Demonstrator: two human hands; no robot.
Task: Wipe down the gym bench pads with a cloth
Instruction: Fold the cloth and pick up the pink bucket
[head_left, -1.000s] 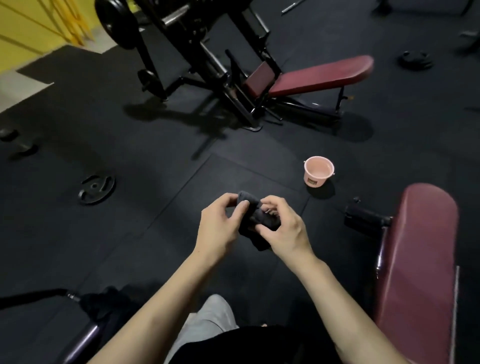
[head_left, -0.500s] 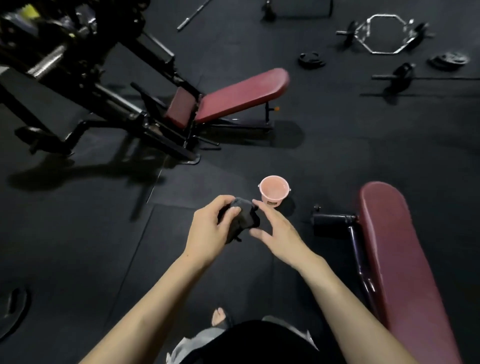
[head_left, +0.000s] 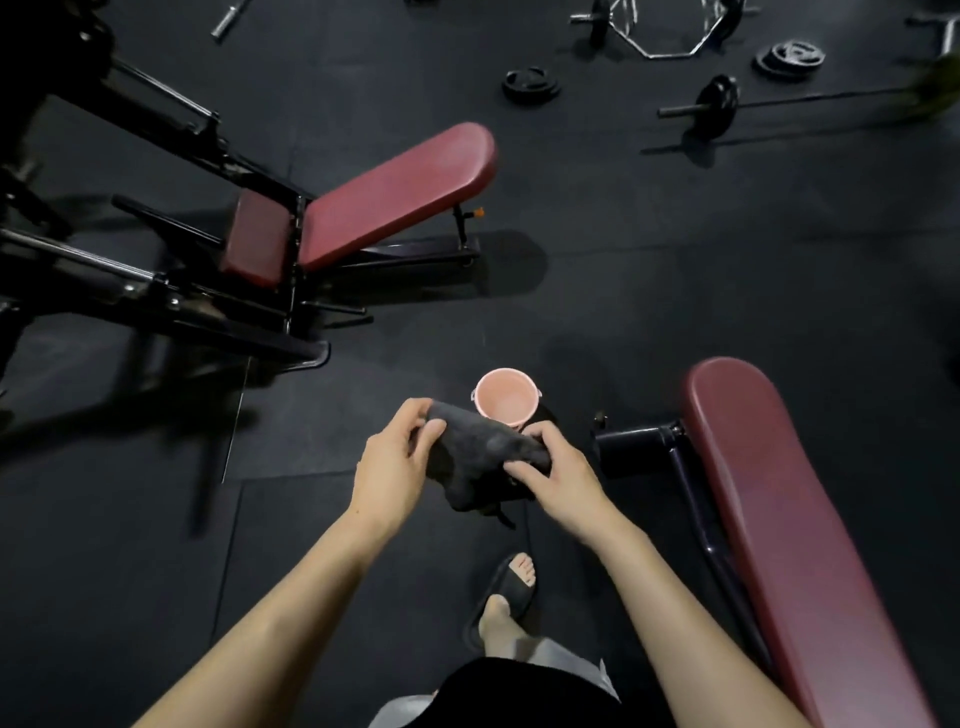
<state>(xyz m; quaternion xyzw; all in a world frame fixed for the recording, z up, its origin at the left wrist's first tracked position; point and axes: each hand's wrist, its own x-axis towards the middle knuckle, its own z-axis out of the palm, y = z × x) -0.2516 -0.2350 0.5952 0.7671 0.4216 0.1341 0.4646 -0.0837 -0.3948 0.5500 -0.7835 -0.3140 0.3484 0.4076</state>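
Observation:
A dark grey cloth is stretched between both hands in front of my body. My left hand grips its left end with thumb and fingers curled over it. My right hand holds the right end, fingers pressed on the fabric. A maroon bench pad runs along the right side, close to my right arm. A second maroon bench, with an inclined back pad and a small seat pad, stands farther off at the upper left.
A small pink bucket sits on the black rubber floor just beyond the cloth. A black machine frame fills the left. Weight plates, a barbell and a hex bar lie at the back right. My sandalled foot is below.
The view has swung right and down, bringing the right bench and bucket closer. The bunched cloth has been pulled out wider between my hands, and my right hand grips it again.

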